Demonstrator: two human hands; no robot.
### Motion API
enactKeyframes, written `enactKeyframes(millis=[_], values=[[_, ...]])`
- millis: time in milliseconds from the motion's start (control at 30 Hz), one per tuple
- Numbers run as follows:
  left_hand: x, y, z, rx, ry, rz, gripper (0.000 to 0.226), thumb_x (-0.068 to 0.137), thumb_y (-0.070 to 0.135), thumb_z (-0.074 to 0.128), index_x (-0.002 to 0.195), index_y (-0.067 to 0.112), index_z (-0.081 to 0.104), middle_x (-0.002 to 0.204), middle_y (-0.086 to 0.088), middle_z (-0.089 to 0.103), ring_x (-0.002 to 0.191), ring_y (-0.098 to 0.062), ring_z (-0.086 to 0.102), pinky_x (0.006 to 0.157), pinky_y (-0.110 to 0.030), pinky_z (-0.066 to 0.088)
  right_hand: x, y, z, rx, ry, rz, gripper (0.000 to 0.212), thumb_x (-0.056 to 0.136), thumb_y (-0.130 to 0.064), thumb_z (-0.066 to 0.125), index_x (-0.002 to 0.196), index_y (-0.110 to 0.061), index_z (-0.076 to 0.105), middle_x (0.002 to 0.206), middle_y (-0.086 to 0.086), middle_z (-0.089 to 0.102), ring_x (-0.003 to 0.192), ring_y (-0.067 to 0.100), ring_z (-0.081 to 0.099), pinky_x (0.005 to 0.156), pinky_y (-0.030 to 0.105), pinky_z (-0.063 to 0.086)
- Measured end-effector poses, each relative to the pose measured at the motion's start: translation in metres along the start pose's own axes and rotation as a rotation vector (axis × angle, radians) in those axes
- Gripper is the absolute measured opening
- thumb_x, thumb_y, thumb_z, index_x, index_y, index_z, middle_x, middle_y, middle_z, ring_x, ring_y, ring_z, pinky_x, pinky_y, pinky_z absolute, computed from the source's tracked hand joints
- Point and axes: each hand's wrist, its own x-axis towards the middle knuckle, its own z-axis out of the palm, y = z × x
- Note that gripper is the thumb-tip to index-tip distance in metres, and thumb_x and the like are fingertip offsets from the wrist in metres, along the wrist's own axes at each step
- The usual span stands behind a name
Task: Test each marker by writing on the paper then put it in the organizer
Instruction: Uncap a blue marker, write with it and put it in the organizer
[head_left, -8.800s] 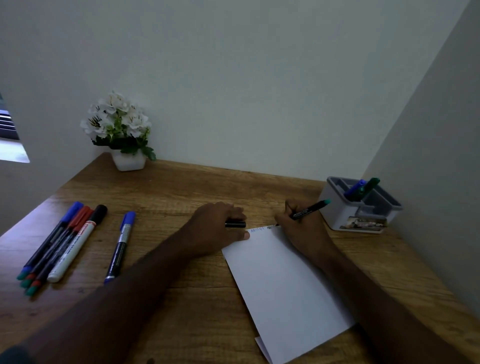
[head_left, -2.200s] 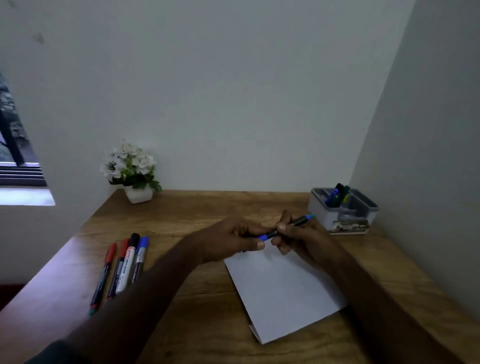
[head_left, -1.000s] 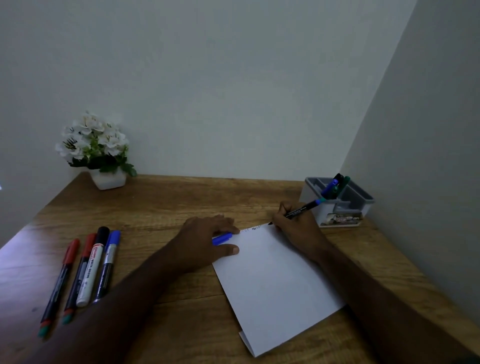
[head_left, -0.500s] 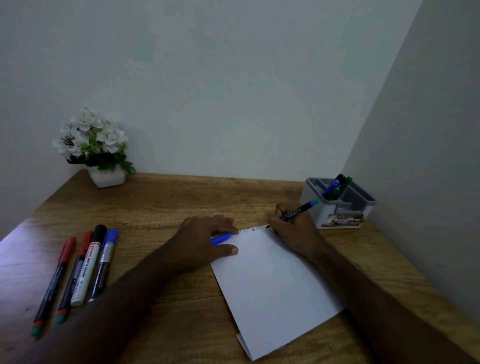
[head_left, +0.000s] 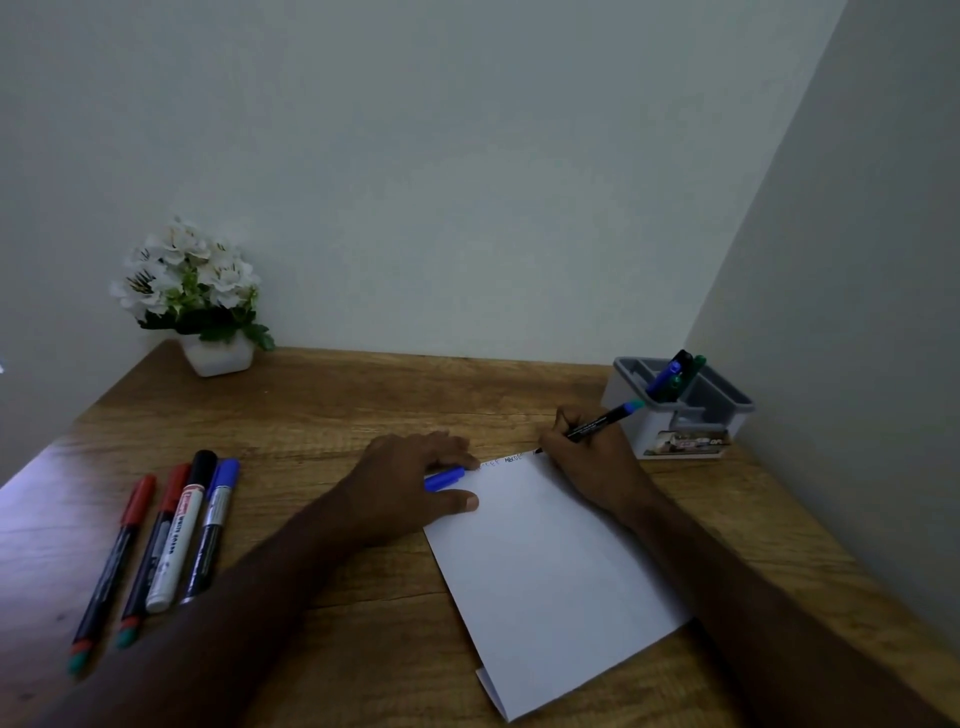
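Note:
A white sheet of paper (head_left: 545, 571) lies on the wooden desk (head_left: 337, 410), with small scribbles along its top edge. My right hand (head_left: 587, 467) grips a black marker (head_left: 602, 422) with a blue end, its tip touching the paper's top right corner. My left hand (head_left: 405, 488) rests on the paper's left edge and holds the marker's blue cap (head_left: 444, 479) under its fingers. The grey and white organizer (head_left: 675, 410) stands at the far right with several markers (head_left: 675, 371) in it.
Several markers (head_left: 166, 545) lie side by side on the desk's left part, with red, black and blue caps. A white pot of white flowers (head_left: 197, 296) stands at the back left. Walls close the desk at the back and right.
Since 2.2 s ago the blue cap came off and stayed in my left hand. My right hand brought the marker down to the paper and moved its tip rightward along the top edge.

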Motion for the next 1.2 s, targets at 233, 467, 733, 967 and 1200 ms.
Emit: enactKeyframes(millis=[233,467,733,967,1200], values=[[0.0,0.0012,0.0003,0.006,-0.006,-0.006,0.052,0.082,0.05,0.068,0.13,0.037,0.057,0.148,0.015,0.043,0.139,-0.008,0.035,0.117,-0.048,0.024,0.0007,-0.0009,-0.0005,-0.006,0.006,0.009,0.031,0.082,0.001,0.063,0.059,-0.01,0.046,0.056,0.005,0.045,0.054,0.01,0.04,0.051,0.021,0.034],[-0.0002,0.0014,0.0002,0.008,-0.016,-0.019,0.051,0.082,0.051,0.068,0.13,0.038,0.056,0.149,0.015,0.042,0.139,-0.01,0.035,0.117,-0.049,0.024,-0.0006,-0.0033,0.0001,-0.009,0.021,0.004,0.039,0.08,0.003,0.063,0.054,-0.015,0.041,0.053,0.001,0.042,0.052,0.009,0.036,0.049,0.02,0.031],[0.0012,-0.0014,0.0014,0.0,-0.009,-0.013,0.052,0.081,0.053,0.068,0.129,0.039,0.057,0.148,0.015,0.043,0.139,-0.009,0.036,0.118,-0.049,0.023,0.0021,-0.0003,0.0012,-0.02,0.01,0.022,0.027,0.082,-0.002,0.064,0.061,-0.001,0.048,0.058,0.009,0.045,0.058,0.016,0.04,0.055,0.029,0.033],[-0.0003,0.0012,0.0001,0.011,-0.012,-0.007,0.051,0.082,0.051,0.067,0.13,0.038,0.056,0.149,0.015,0.042,0.14,-0.009,0.034,0.118,-0.048,0.022,0.0034,0.0047,0.0012,-0.01,0.017,0.012,0.031,0.082,0.0,0.065,0.06,0.003,0.043,0.057,0.008,0.043,0.057,0.016,0.039,0.055,0.029,0.034],[-0.0003,0.0025,-0.001,0.007,-0.017,-0.017,0.051,0.082,0.051,0.067,0.131,0.038,0.056,0.149,0.016,0.042,0.14,-0.009,0.034,0.118,-0.048,0.022,0.0031,0.0058,0.001,-0.01,0.029,0.011,0.03,0.082,-0.002,0.066,0.059,-0.006,0.047,0.057,0.006,0.043,0.057,0.013,0.039,0.056,0.029,0.034]])
